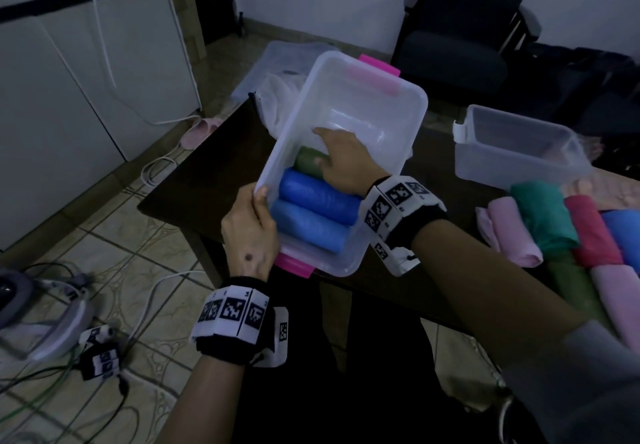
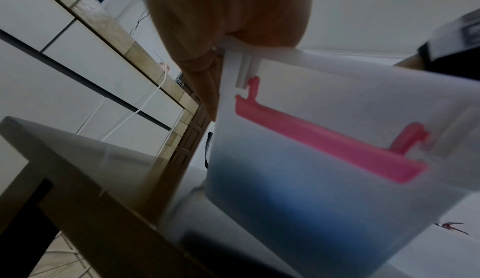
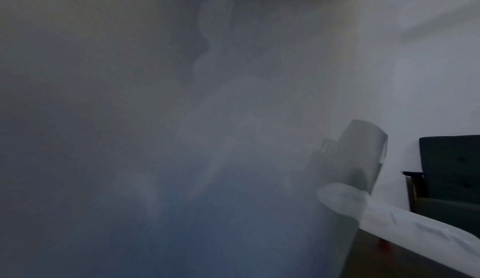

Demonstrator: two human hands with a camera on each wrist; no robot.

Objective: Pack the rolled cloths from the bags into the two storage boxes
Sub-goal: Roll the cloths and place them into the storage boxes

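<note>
No brand or label can be read anywhere; the only print is the black-and-white square code markers on both wrist bands, with tiny characters too small to make out.

The dark table carries a clear storage box with pink latches, tilted, its near end raised off the tabletop. A second clear storage box stands to the right, well apart. Loose rolled cloths in pink, teal, red, blue and green lie at the table's right end.

Inside the tilted box lie two blue rolled cloths side by side and, beyond them, a green rolled cloth.

The left hand grips the box's near left corner, thumb over the rim. The left wrist view shows from below the fingers down the outer wall and a pink latch, blue showing through the wall.

The right hand reaches into the box, palm down on the green roll, fingers spread and resting rather than gripping. The right wrist view is a grey blur through plastic, with an armchair at its right edge.
</note>
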